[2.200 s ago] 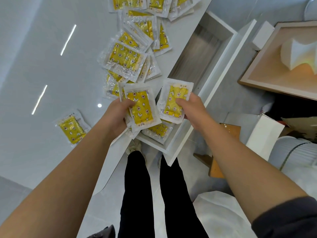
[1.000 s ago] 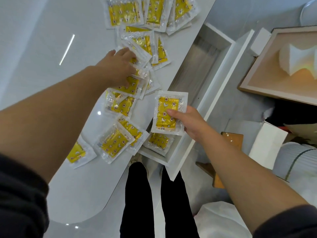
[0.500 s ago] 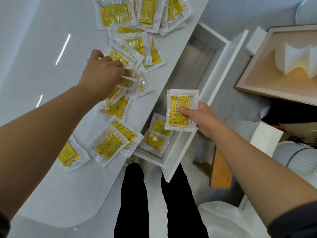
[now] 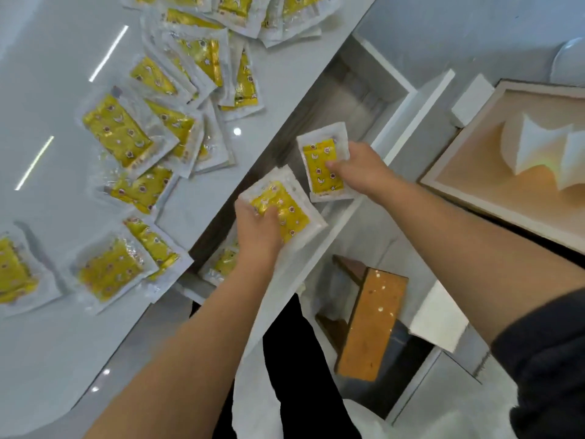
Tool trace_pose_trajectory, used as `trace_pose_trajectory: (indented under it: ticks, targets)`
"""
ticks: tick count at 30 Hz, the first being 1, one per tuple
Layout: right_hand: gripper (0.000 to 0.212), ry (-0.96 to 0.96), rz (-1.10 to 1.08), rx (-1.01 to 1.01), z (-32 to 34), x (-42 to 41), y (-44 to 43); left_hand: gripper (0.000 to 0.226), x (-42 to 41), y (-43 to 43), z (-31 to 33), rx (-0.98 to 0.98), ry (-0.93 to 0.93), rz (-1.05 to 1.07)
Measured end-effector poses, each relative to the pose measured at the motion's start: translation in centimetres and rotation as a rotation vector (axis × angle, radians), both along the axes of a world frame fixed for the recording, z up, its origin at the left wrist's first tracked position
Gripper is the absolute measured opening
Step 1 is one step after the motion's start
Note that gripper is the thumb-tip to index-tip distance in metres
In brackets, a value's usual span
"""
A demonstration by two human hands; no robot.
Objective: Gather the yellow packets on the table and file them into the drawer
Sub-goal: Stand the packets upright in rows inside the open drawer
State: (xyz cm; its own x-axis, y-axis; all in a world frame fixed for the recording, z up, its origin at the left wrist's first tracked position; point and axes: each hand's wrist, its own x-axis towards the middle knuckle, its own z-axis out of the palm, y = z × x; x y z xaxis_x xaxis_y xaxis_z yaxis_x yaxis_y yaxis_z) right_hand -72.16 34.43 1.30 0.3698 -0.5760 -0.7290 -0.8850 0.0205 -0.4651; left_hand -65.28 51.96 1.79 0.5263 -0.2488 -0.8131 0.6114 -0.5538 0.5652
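The left hand (image 4: 258, 231) grips one packet (image 4: 286, 213) above the open drawer (image 4: 342, 93). The right hand (image 4: 359, 172) pinches a second packet (image 4: 321, 167) just beside it, also over the drawer. Filed packets (image 4: 223, 264) lie under the left wrist. Loose packets (image 4: 117, 131) cover the table (image 4: 47, 343).

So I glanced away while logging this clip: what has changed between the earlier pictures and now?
The left hand gripped a yellow packet from the pile on the table and carried it back over the drawer, beside the right hand. Unchanged: the right hand still holds its own packet over the drawer, and filed packets lie at its near end.
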Motion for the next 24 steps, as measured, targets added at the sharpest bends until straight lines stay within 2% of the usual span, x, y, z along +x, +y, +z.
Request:
trace_pose_trajectory:
  ticks: [2,3,6,8,9,11,15,17,21,24]
  targets:
    - [0.031,0.027,0.123,-0.067,-1.5,0.9,-1.5,0.036,-0.7,-0.3,-3.8,0.031,0.221,0.305]
    - [0.032,0.035,0.180,-0.095,-2.4,1.3,-2.1,0.036,-0.7,-0.5,-5.4,0.061,0.262,0.375]
    - [0.037,0.102,0.342,-0.154,-5.4,2.2,-2.7,0.042,-0.3,-1.2,-9.5,0.178,0.252,0.361]
    - [0.036,0.173,0.444,-0.168,-7.5,2.4,-2.4,0.048,0.1,-1.4,-11.4,0.223,0.199,0.248]
    - [0.037,0.205,0.483,-0.167,-8.6,2.5,-2.3,0.044,0.3,-1.5,-12.1,0.246,0.153,0.151]
    - [0.039,0.257,0.532,-0.149,-10.2,2.8,-2.4,0.038,0.9,-1.6,-13.1,0.297,0.046,-0.078]
    - [0.048,0.317,0.565,-0.081,-11.9,4.0,-2.9,0.041,2.4,-1.9,-14.2,0.428,-0.169,-0.652]
    - [0.051,0.323,0.549,-0.075,-12.4,4.4,-3.3,0.039,2.8,-2.1,-14.5,0.486,-0.236,-0.835]
    - [0.045,0.286,0.479,-0.175,-13.1,4.5,-3.7,0.048,3.3,-2.7,-14.8,0.560,-0.360,-0.957]
    - [0.046,0.302,0.513,-0.248,-13.5,4.1,-3.3,0.056,3.4,-3.2,-14.5,0.450,-0.508,-0.998]
